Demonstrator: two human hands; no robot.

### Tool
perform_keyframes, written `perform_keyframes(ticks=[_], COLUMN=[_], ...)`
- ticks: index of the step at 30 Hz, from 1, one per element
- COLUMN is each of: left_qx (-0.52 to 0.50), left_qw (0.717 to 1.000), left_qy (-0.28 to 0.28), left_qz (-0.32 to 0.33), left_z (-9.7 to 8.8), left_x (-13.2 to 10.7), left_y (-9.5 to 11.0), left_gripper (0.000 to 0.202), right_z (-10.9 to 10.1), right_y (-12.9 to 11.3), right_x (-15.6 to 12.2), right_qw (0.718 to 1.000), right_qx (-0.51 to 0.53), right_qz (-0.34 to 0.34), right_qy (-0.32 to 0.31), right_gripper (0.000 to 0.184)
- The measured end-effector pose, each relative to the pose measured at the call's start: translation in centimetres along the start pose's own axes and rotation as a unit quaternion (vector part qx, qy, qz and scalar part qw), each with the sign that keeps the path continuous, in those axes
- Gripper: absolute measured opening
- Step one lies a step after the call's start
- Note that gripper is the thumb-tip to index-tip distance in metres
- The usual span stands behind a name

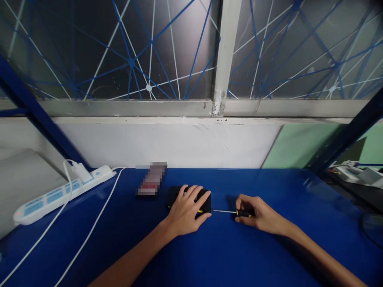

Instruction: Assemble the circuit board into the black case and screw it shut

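My left hand point(187, 211) lies over a flat black case point(206, 195) with small yellow parts, fingers spread across its top and thumb at its near right corner, holding it against the table. Much of the case is hidden under that hand. In my right hand point(260, 215) is a screwdriver point(243, 213) with a black and yellow handle, pinched between thumb and fingers. Its thin metal shaft points left, level with the table. The tip meets or nearly meets the right side of the case; contact cannot be made out.
Behind the case lies a pixelated, phone-like slab point(152, 179) on the blue table point(227, 255). A white power strip point(62, 195) with a plug and trailing white cables point(95, 223) occupies the left. Blue frame posts flank the table, and a white wall point(173, 143) rises behind it.
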State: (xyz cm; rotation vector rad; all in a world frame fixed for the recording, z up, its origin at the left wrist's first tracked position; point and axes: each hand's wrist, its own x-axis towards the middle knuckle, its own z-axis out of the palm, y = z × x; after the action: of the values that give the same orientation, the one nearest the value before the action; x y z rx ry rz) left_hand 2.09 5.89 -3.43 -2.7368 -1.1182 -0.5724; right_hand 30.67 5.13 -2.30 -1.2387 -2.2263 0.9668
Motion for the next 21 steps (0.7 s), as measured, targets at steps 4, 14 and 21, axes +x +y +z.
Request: perform_keyframes(ticks=[4,14,21], left_qx=[-0.003,-0.006,0.005], left_qw=[1.000,1.000,1.000], left_qy=[-0.012,-0.027,-0.028], left_qz=[-0.005,-0.007,-0.009], left_z=[-0.09,-0.31,-0.33], left_x=[-0.02,-0.01,-0.04], left_y=[0.03,0.12,0.09], left_gripper=[0.059,0.059,0.060], right_z=[0.02,-0.08,0.29], right_y=[0.27,-0.64,-0.02], right_x=[0.08,0.20,0.10], right_qw=[1.000,0.995,0.997], right_qx=[-0.006,-0.094,-0.070], right_qz=[0.022,-0.031,-0.013], right_qy=[-0.004,0.019,0.013], right_gripper=[0.025,0.043,0.024])
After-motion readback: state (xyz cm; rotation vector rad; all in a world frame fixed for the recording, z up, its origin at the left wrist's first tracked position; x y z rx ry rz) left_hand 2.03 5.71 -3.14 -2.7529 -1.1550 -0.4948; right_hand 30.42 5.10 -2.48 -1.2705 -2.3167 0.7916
